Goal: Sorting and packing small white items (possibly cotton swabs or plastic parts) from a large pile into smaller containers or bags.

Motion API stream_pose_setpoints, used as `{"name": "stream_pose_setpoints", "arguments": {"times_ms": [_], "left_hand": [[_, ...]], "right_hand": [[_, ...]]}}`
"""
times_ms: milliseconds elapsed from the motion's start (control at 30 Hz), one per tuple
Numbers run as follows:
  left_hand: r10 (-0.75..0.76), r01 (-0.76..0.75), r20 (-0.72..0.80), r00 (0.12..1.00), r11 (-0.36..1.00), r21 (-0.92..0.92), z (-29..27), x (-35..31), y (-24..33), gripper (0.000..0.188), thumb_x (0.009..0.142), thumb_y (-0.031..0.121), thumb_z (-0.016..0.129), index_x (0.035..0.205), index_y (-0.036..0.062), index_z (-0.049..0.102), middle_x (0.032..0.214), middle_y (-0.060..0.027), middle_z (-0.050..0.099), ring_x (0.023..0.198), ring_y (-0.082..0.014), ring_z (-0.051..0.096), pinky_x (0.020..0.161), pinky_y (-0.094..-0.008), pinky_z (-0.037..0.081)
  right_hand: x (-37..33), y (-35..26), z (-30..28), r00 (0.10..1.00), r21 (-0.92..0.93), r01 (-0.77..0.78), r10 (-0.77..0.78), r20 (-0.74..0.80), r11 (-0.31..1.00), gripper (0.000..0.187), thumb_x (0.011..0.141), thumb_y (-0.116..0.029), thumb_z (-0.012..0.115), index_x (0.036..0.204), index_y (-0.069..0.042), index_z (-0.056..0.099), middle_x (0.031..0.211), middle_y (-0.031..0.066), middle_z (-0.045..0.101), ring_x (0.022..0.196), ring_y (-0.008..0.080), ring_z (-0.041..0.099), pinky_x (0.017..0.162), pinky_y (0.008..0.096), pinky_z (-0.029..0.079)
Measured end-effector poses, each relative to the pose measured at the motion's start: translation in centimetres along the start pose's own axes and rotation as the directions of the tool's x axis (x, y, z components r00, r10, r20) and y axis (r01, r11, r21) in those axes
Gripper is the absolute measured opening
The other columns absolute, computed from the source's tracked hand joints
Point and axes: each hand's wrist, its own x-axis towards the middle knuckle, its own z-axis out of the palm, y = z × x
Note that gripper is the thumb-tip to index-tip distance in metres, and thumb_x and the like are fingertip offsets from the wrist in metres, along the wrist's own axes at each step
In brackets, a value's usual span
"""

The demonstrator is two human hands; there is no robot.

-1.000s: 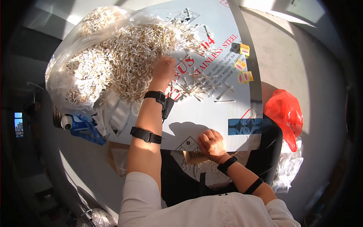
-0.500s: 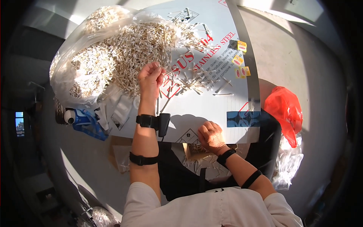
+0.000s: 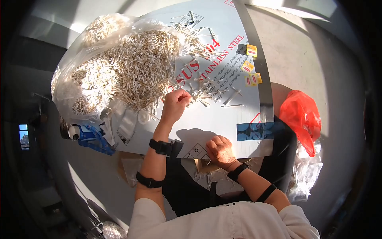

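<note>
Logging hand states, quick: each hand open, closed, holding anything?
Left hand: closed beside loose cotton swabs; whether it holds one, cannot tell.
Right hand: closed; whether it holds anything, cannot tell.

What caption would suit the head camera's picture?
Left hand beside scattered cotton swabs, a heap beyond, right hand at the near edge of the tabletop.
</note>
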Motion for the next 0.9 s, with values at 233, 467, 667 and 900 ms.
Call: {"name": "stream_pose_setpoints", "arguments": {"times_ms": [233,467,667,900], "left_hand": [[0.465,-0.237,-0.132,0.875,0.652,0.720,0.4,14.3,-2.3,0.011,0.075,0.014,0.070,0.078,0.0044,0.065,0.069,-0.0152,0.064,0.067,-0.0316,0.063,0.061,-0.0379,0.049],[0.285,-0.182,-0.252,0.925,0.913,0.364,-0.6,13.4,-2.0,0.011,0.074,0.010,0.068,0.077,-0.0002,0.067,0.069,-0.0163,0.064,0.063,-0.0262,0.063,0.060,-0.0344,0.048],[0.017,-0.039,-0.230,0.973,0.995,-0.092,-2.3,2.7,-1.3,0.003,0.084,0.000,0.063,0.081,0.0004,0.063,0.067,0.0013,0.058,0.053,-0.0022,0.046,0.046,-0.0175,0.034],[-0.030,0.027,0.058,0.998,0.998,0.049,3.2,-14.1,-0.9,0.011,0.076,0.003,0.069,0.078,0.0000,0.058,0.066,-0.0040,0.056,0.061,-0.0096,0.052,0.057,-0.0253,0.044]], "right_hand": [[0.2,-0.1,-0.3,0.999,0.046,0.009,-0.011,0.038,0.999,0.018,0.070,-0.004,0.065,0.081,-0.009,0.051,0.075,0.0048,0.051,0.070,0.0252,0.056,0.062,0.0377,0.048],[0.0,0.4,-0.6,0.999,0.024,0.016,-0.017,0.030,1.000,0.020,0.067,-0.003,0.064,0.082,-0.009,0.052,0.077,0.0056,0.051,0.070,0.0253,0.056,0.062,0.0378,0.047],[-0.2,0.1,0.5,1.000,0.039,0.003,-0.003,0.003,0.999,0.015,0.073,-0.006,0.064,0.082,-0.008,0.052,0.077,0.0081,0.052,0.071,0.0294,0.055,0.062,0.0406,0.046],[-0.7,0.5,0.2,0.996,0.144,-0.088,0.088,0.011,0.986,0.016,0.074,-0.008,0.059,0.091,-0.008,0.058,0.087,0.0097,0.057,0.082,0.0312,0.059,0.071,0.0413,0.048]]}}
